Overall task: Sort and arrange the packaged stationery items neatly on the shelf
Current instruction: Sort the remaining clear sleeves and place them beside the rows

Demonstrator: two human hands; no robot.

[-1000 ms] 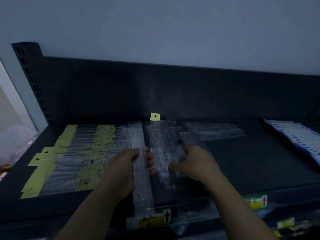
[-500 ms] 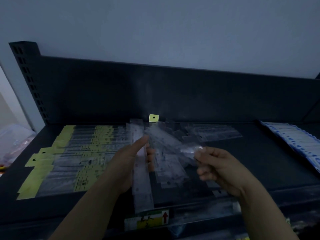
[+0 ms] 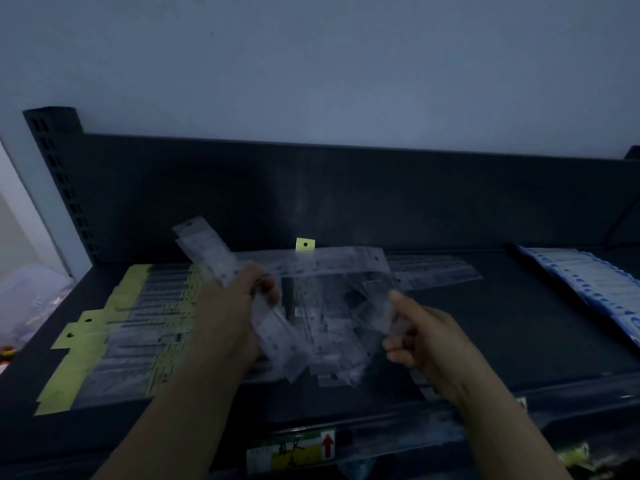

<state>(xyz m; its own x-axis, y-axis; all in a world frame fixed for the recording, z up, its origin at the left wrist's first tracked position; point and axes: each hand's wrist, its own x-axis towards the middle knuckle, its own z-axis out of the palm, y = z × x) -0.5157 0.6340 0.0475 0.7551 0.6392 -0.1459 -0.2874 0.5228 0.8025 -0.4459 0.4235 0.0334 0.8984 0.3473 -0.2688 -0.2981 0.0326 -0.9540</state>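
head view, left hand: fingers curled round a clear packet raised off the shelf and tilted up-left; probably the collecting hand.
head view, right hand: thumb and fingers pinch the edge of a second clear packet, held above the loose pile; probably to be matched with the first.
loose pile: criss-crossed on the shelf between both hands, unsorted.
yellow-header row: overlapped evenly at the left; looks done.
blue packs: far right, well apart.
stage: mid-sort, by judgement.
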